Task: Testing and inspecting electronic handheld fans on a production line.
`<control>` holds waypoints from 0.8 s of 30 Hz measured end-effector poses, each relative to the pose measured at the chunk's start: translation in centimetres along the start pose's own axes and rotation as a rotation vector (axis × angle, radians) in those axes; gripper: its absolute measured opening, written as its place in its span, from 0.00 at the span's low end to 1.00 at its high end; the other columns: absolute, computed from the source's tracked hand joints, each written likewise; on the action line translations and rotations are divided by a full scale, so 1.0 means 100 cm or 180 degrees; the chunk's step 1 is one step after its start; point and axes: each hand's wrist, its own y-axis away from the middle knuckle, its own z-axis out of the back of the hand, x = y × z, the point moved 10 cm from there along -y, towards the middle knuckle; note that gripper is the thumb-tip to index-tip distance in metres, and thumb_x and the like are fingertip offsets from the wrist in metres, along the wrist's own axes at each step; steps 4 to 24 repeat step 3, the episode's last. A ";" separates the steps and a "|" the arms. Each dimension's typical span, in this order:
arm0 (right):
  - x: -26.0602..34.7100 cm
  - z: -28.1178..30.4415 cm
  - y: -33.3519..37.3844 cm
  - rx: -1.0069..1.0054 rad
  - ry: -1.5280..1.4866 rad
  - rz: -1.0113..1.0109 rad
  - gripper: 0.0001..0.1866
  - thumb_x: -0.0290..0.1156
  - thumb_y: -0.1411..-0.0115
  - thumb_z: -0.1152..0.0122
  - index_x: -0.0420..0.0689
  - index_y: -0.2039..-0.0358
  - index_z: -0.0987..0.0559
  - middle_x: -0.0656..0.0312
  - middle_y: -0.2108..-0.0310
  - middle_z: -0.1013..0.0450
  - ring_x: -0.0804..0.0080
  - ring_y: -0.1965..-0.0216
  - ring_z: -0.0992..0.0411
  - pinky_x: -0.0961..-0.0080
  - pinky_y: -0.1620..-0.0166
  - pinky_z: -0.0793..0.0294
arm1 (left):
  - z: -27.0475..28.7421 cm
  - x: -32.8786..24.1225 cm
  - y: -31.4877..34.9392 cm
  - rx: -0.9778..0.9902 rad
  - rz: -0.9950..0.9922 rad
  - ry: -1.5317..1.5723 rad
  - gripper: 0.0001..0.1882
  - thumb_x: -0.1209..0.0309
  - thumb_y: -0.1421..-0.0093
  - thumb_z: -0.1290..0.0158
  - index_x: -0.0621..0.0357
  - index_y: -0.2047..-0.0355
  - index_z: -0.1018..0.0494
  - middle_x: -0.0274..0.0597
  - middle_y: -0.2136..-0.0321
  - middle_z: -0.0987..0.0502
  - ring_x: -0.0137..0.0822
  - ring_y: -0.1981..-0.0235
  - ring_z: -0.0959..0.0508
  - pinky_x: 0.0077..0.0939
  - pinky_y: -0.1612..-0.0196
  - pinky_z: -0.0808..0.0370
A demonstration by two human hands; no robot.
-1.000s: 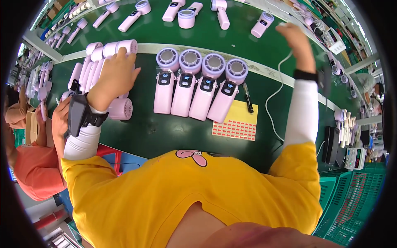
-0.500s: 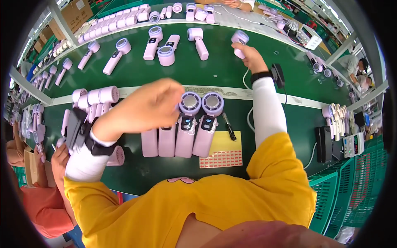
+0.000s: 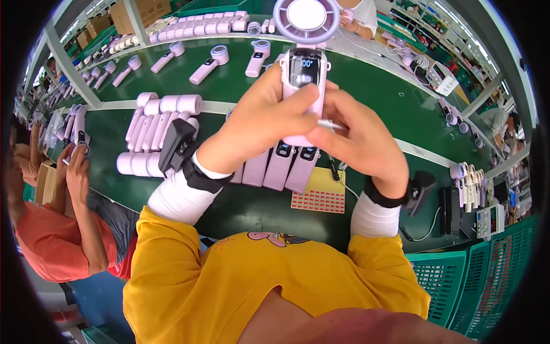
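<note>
A lilac handheld fan (image 3: 297,123) with a round purple-rimmed head and a lit display stands upright in front of me. My left hand (image 3: 260,123) is closed around its handle, thumb on the front below the display. At the handle's lower right, my right hand (image 3: 366,137) is closed with thumb and fingers around a white cable plug (image 3: 331,124), close to the fan. Whether the plug sits in the fan is hidden. Below my hands lies a row of lilac fans (image 3: 278,169), their heads covered by my hands. Beside them are a yellow sticker sheet (image 3: 323,186) and a black pen (image 3: 333,167).
Stacked lilac fans (image 3: 154,129) lie to the left. More fans (image 3: 209,64) are spaced along the green conveyor belt (image 3: 366,86) beyond. At right stand a small meter box (image 3: 490,221) and green crates (image 3: 441,281). A co-worker in orange (image 3: 63,235) sits at left.
My right hand has come back from the far belt to the middle, and my left hand has closed on a fan now raised close before me. My view has shifted.
</note>
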 end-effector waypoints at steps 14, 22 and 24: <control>0.008 -0.005 0.021 0.1010 0.0936 -0.0308 0.29 0.41 0.51 0.39 0.40 0.53 0.36 0.53 0.51 0.39 0.66 0.55 0.32 0.81 0.55 0.34 | 0.003 -0.010 0.022 -0.0172 -0.0117 0.0004 0.15 0.76 0.47 0.54 0.59 0.58 0.40 0.40 0.66 0.29 0.26 0.68 0.29 0.20 0.68 0.30; 0.008 -0.005 0.021 0.1010 0.0936 -0.0308 0.29 0.41 0.51 0.39 0.40 0.53 0.36 0.53 0.51 0.39 0.66 0.55 0.32 0.81 0.55 0.34 | 0.003 -0.010 0.022 -0.0172 -0.0117 0.0004 0.15 0.76 0.47 0.54 0.59 0.58 0.40 0.40 0.66 0.29 0.26 0.68 0.29 0.20 0.68 0.30; 0.008 -0.005 0.021 0.1010 0.0936 -0.0308 0.29 0.41 0.51 0.39 0.40 0.53 0.36 0.53 0.51 0.39 0.66 0.55 0.32 0.81 0.55 0.34 | 0.003 -0.010 0.022 -0.0172 -0.0117 0.0004 0.15 0.76 0.47 0.54 0.59 0.58 0.40 0.40 0.66 0.29 0.26 0.68 0.29 0.20 0.68 0.30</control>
